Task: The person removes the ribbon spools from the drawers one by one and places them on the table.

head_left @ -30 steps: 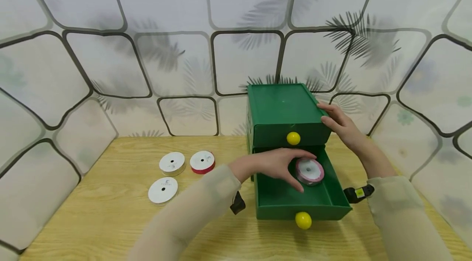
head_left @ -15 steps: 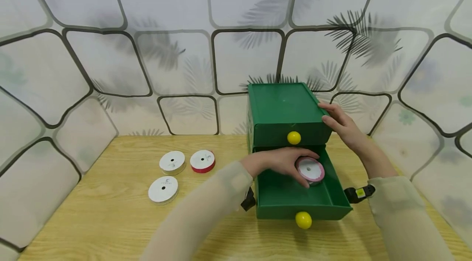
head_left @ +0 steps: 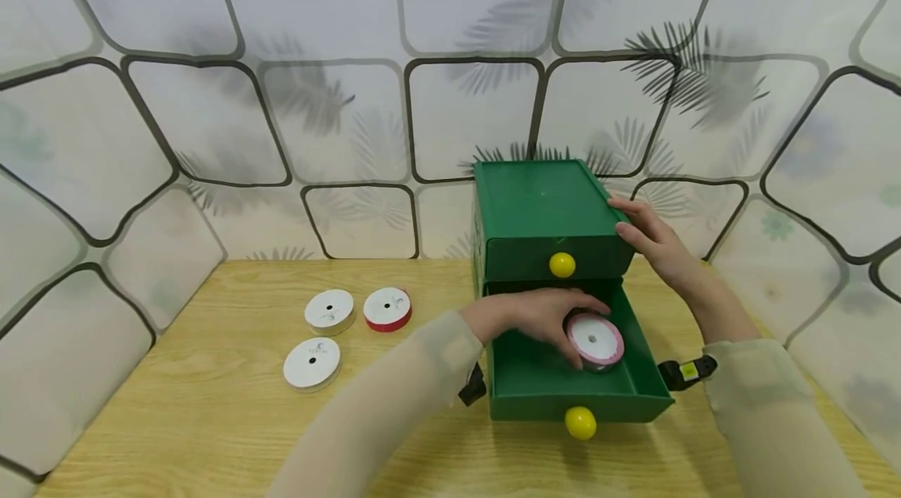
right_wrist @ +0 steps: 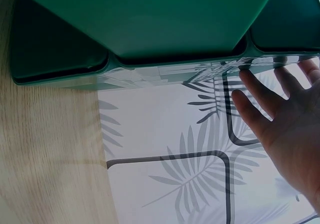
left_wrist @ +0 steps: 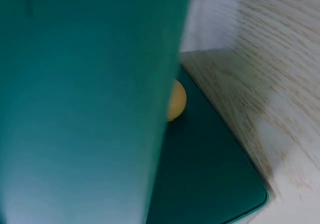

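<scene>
In the head view, a spool of pink ribbon (head_left: 595, 340) with a white face lies in the pulled-out lower drawer (head_left: 556, 406) of a small green drawer cabinet (head_left: 542, 197). My left hand (head_left: 545, 316) reaches into that drawer and grips the spool from its left, thumb at the front and fingers behind. Only green plastic and a yellow knob (left_wrist: 177, 102) show in the left wrist view; the hand itself is hidden there. My right hand (head_left: 655, 241) rests against the cabinet's upper right side. Its fingers lie extended along that side wall in the right wrist view.
Three more ribbon spools lie on the wooden table (head_left: 211, 420) to the left: a cream one (head_left: 329, 309), a red one (head_left: 387, 306) and a white-faced one (head_left: 312, 363). The upper drawer (head_left: 521, 259) is closed. A patterned backdrop (head_left: 338, 123) stands behind.
My left hand has moved right and closed in on the pink ribbon spool. The spool has shifted slightly toward the drawer's front. My right hand stays at the cabinet's side.
</scene>
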Demonstrator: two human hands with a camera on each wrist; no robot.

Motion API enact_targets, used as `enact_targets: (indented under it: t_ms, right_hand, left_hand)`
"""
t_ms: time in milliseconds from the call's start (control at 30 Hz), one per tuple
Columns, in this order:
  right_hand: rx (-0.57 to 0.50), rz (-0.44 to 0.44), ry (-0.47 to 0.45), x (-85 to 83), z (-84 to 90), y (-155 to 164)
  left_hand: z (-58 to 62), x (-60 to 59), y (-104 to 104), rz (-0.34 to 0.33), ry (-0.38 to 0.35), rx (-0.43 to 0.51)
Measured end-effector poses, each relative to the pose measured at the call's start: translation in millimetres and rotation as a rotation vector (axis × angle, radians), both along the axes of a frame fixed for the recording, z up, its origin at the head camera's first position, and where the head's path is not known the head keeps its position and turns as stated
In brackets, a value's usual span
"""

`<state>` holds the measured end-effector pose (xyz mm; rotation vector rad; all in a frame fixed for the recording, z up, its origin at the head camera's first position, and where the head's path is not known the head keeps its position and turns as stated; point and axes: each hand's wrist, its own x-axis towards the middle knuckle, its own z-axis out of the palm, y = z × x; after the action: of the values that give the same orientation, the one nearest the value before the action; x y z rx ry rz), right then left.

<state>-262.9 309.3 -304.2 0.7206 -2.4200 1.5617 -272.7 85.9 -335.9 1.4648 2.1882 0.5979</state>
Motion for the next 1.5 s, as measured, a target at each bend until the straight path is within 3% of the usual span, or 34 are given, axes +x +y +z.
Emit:
enact_targets:
  t_ms: [400,767,1067,1267,1500]
  right_hand:
    - [0.005,-0.010,-0.002,1.1,0.6,-1]
    - [0.029,-0.035,-0.015,1.9,2.4,-1]
    - [0.044,-0.038,-0.049,1.6,5.6,-2]
    - [0.057,-0.018,-0.038,1.9,6.9,1]
    - [0.081,-0.025,-0.036,-0.2,8.0,1]
  left_hand:
    - [0.0,6.3,4,-0.028,0.134,-0.066]
    - [-1.1,3.2,2,-0.046,0.107,-0.026]
    - [3.5,1.3,-3,-0.045,-0.014,0.023]
    - [8.6,2.3,-7,-0.026,-0.007,0.020]
    - [23.8,6.7,-19,-0.025,0.020,0.045]
